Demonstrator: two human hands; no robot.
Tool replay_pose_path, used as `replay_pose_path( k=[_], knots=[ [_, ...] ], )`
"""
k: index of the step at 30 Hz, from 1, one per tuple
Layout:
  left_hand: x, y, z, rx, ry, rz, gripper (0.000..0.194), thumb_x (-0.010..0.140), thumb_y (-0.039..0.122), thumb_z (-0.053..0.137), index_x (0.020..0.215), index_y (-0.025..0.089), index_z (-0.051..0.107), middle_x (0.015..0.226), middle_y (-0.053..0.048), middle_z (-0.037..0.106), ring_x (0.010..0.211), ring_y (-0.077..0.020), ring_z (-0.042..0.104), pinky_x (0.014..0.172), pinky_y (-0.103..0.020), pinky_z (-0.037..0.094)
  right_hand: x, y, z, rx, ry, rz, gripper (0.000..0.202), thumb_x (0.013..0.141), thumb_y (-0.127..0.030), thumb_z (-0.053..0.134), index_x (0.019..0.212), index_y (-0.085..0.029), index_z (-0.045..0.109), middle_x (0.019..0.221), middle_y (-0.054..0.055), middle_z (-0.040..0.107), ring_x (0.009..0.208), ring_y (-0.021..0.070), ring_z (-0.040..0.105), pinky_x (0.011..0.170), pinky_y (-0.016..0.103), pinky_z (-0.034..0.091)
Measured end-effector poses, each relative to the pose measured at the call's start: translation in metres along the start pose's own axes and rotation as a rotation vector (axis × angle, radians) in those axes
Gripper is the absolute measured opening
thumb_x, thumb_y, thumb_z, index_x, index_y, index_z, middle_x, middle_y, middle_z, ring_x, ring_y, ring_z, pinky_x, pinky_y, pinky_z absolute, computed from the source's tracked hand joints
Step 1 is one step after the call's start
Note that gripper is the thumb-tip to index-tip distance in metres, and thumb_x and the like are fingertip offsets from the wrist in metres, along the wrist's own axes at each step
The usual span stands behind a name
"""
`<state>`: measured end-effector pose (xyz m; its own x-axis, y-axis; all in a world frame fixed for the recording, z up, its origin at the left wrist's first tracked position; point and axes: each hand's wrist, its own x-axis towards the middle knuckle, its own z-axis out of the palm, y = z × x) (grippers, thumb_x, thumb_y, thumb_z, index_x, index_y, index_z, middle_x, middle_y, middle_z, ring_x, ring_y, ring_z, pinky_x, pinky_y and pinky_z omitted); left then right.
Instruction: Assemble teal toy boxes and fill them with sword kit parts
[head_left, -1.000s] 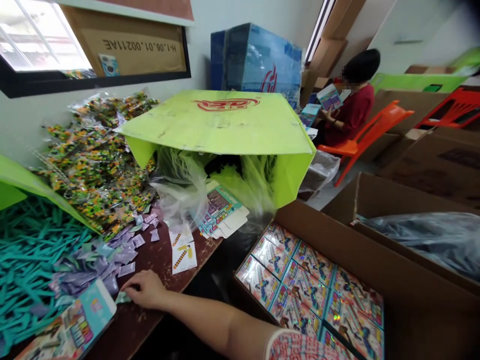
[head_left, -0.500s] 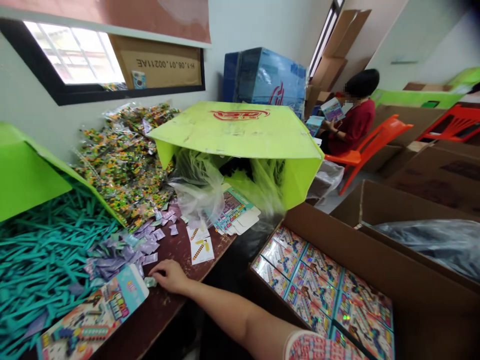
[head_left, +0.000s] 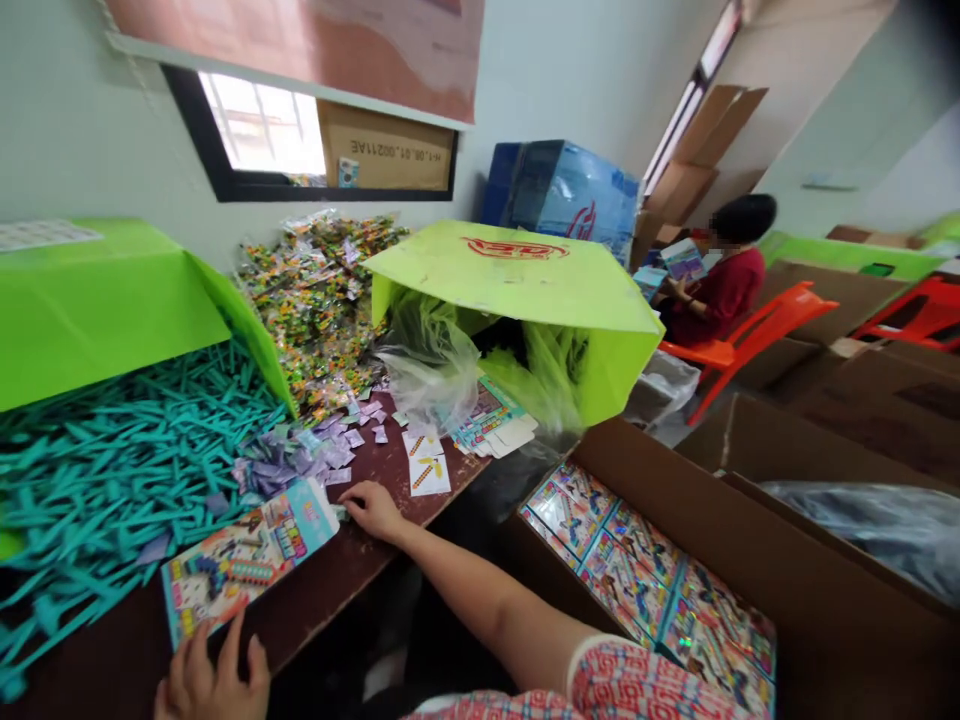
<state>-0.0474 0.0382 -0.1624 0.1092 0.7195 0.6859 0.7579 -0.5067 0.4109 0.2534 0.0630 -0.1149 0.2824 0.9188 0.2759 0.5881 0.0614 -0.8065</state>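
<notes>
My right hand (head_left: 375, 512) is closed in a pinch on a small pale green packet (head_left: 341, 512), right at the flap end of a flat-lying printed toy box (head_left: 251, 560). At the box's near end, my left hand (head_left: 214, 670) has its fingers spread, the tips touching or just above the edge. A pile of small purple packets (head_left: 292, 462) lies behind the box. Left of them spreads a heap of teal plastic sword-like pieces (head_left: 150, 450). A white instruction sheet (head_left: 427, 475) rests beyond my right hand.
A green bin (head_left: 112, 300) on its side spills the teal pieces. Bagged colourful parts (head_left: 322, 310) are heaped by the wall. Another green bin (head_left: 510, 270) holds plastic bags, with flat cartons (head_left: 499, 420) before it. A cardboard box (head_left: 637, 480) contains finished-looking printed boxes. A co-worker (head_left: 727, 270) sits beyond.
My left hand has come into view at the box's near end. The view has shifted, so things appear further right. My right hand stays beside the box's flap with the small packet.
</notes>
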Motion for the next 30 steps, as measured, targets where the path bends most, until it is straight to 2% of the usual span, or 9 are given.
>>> replay_pose_path(
  k=[4, 6, 8, 12, 17, 21, 25, 28, 30],
  knots=[
    [0.0, 0.024, -0.017, 0.035, -0.092, -0.037, 0.032, 0.091, 0.033, 0.064, 0.117, 0.022, 0.078, 0.131, -0.018, 0.069, 0.131, -0.0429, 0.061, 0.111, -0.067, 0.044, -0.015, -0.008, -0.013, 0.024, -0.007, 0.027, 0.018, 0.086, -0.014, 0.065, 0.088, -0.023, 0.08, 0.098, 0.005, 0.082, 0.095, 0.0219, 0.074, 0.091, 0.034, 0.056],
    [-0.008, 0.034, -0.029, 0.06, -0.123, -0.112, 0.035, 0.095, 0.031, 0.059, 0.121, 0.019, 0.078, 0.137, -0.021, 0.065, 0.136, -0.04, 0.058, 0.115, -0.062, 0.043, -0.026, -0.006, -0.016, 0.064, -0.027, 0.037, 0.021, 0.088, -0.022, 0.059, 0.093, -0.021, 0.08, 0.104, 0.01, 0.082, 0.1, 0.0243, 0.073, 0.098, 0.039, 0.055],
    [-0.019, 0.034, -0.038, 0.087, -0.135, -0.19, 0.037, 0.097, 0.029, 0.055, 0.125, 0.018, 0.076, 0.147, -0.022, 0.06, 0.142, -0.038, 0.053, 0.118, -0.059, 0.042, -0.03, 0.004, -0.014, 0.107, -0.054, 0.046, 0.029, 0.089, -0.032, 0.055, 0.098, -0.019, 0.079, 0.11, 0.014, 0.08, 0.105, 0.0267, 0.071, 0.102, 0.044, 0.053],
    [-0.039, 0.004, -0.065, 0.173, -0.153, -0.309, 0.04, 0.098, 0.026, 0.052, 0.132, 0.021, 0.072, 0.157, -0.018, 0.053, 0.151, -0.0329, 0.045, 0.124, -0.057, 0.035, -0.025, 0.029, 0.001, 0.148, -0.084, 0.05, 0.043, 0.085, -0.047, 0.053, 0.098, -0.014, 0.078, 0.108, 0.021, 0.078, 0.105, 0.0328, 0.069, 0.105, 0.055, 0.049],
    [-0.038, -0.042, -0.131, 0.349, 0.028, -0.522, 0.042, 0.097, 0.026, 0.052, 0.136, 0.018, 0.069, 0.16, -0.018, 0.049, 0.154, -0.033, 0.041, 0.126, -0.056, 0.034, -0.03, 0.049, 0.003, 0.138, -0.001, 0.008, 0.044, 0.085, -0.051, 0.059, 0.097, -0.015, 0.08, 0.103, 0.017, 0.08, 0.097, 0.0314, 0.074, 0.096, 0.049, 0.054],
    [-0.017, -0.081, -0.188, 0.537, 0.113, -0.716, 0.048, 0.095, 0.031, 0.06, 0.141, 0.016, 0.065, 0.164, -0.02, 0.044, 0.157, -0.0378, 0.035, 0.126, -0.058, 0.032, -0.032, 0.054, 0.004, 0.166, 0.014, 0.041, 0.043, 0.086, -0.051, 0.062, 0.1, -0.016, 0.081, 0.103, 0.016, 0.081, 0.097, 0.0307, 0.075, 0.095, 0.047, 0.055],
    [0.027, -0.113, -0.22, 0.634, -0.063, -0.793, 0.052, 0.095, 0.033, 0.062, 0.144, 0.013, 0.063, 0.165, -0.024, 0.041, 0.156, -0.0418, 0.034, 0.124, -0.061, 0.033, -0.029, 0.047, 0.005, 0.183, -0.006, 0.053, 0.042, 0.085, -0.053, 0.062, 0.099, -0.017, 0.081, 0.104, 0.015, 0.081, 0.099, 0.0305, 0.074, 0.096, 0.047, 0.054],
    [0.078, -0.132, -0.223, 0.65, -0.258, -0.649, 0.067, 0.094, 0.04, 0.067, 0.152, 0.009, 0.054, 0.171, -0.026, 0.032, 0.16, -0.0433, 0.027, 0.126, -0.062, 0.027, -0.028, 0.032, 0.002, 0.196, -0.034, 0.031, 0.044, 0.087, -0.053, 0.058, 0.098, -0.016, 0.079, 0.106, 0.017, 0.08, 0.102, 0.0316, 0.073, 0.099, 0.05, 0.053],
    [0.112, -0.147, -0.218, 0.619, -0.453, -0.441, 0.082, 0.091, 0.049, 0.071, 0.158, 0.01, 0.045, 0.173, -0.025, 0.028, 0.162, -0.0431, 0.022, 0.128, -0.065, 0.02, -0.029, 0.022, 0.001, 0.18, -0.04, 0.012, 0.043, 0.09, -0.05, 0.054, 0.098, -0.016, 0.079, 0.106, 0.018, 0.079, 0.102, 0.031, 0.072, 0.098, 0.05, 0.054]
  ],
)
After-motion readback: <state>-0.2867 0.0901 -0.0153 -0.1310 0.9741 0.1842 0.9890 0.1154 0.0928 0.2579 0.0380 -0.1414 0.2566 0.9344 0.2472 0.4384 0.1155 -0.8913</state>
